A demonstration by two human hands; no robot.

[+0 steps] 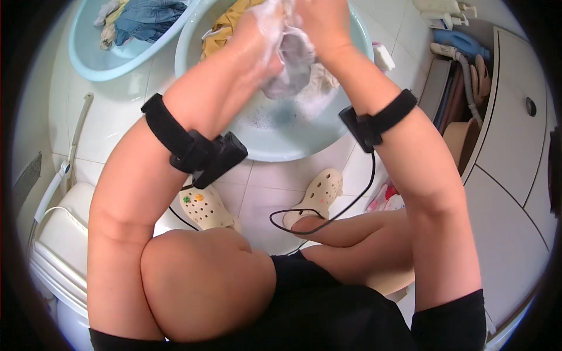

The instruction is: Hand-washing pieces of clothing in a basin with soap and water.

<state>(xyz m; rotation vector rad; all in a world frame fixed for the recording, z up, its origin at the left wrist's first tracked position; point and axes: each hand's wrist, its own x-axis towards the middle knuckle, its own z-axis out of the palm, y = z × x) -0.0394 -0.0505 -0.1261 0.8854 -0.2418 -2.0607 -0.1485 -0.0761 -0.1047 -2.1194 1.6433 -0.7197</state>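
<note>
At the top of the view, my left hand (259,41), covered in white suds, grips a wet, light grey cloth (296,57). My right hand (322,26) is closed on the same cloth from the other side; its fingers are partly cut off by the picture's edge. The cloth hangs over a pale blue plastic basin (285,149) holding soapy water. A mustard-yellow garment (219,33) lies at the basin's left side, and a cream cloth (322,81) lies in the suds below my right hand.
A second blue basin (99,73) at upper left holds denim and other clothes (149,19). A white bar-like item (383,57) sits right of the main basin. Pump bottles (441,19) and a white cabinet (505,145) line the right. A black cable (373,175) hangs from my right forearm's strap.
</note>
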